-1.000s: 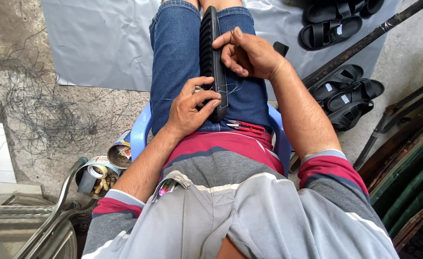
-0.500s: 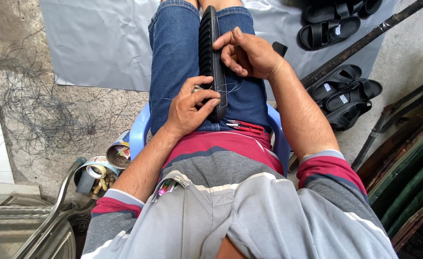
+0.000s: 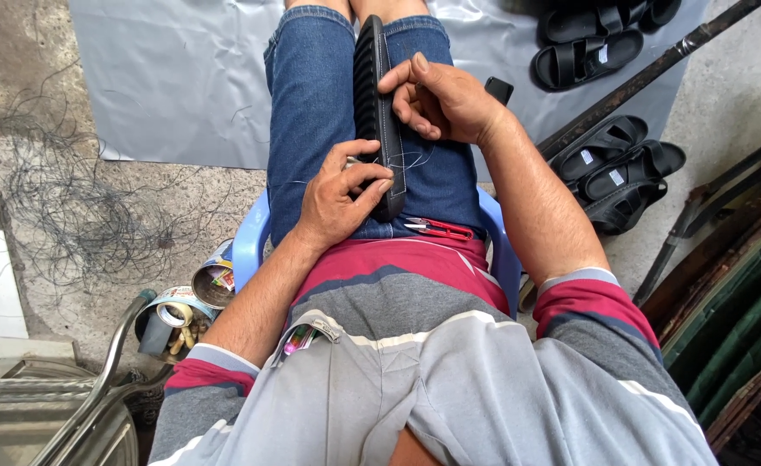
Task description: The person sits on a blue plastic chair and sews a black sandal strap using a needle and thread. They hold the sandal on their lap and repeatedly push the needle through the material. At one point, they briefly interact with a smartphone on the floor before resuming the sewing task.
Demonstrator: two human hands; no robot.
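shoe sole [image 3: 374, 103]: matt ribbed black rubber | shorts [image 3: 311, 112]: blue denim | chair [image 3: 247, 246]: glossy blue plastic | floor [image 3: 35, 103]: rough concrete

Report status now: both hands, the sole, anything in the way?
Left hand pinches black sole near end. Right hand grips its edge. Red snips on lap, clear.

Black ribbed sole [image 3: 374, 103], blue jeans [image 3: 311, 121], red snips [image 3: 439, 229] (steel-tipped), light blue chair [image 3: 248, 246].
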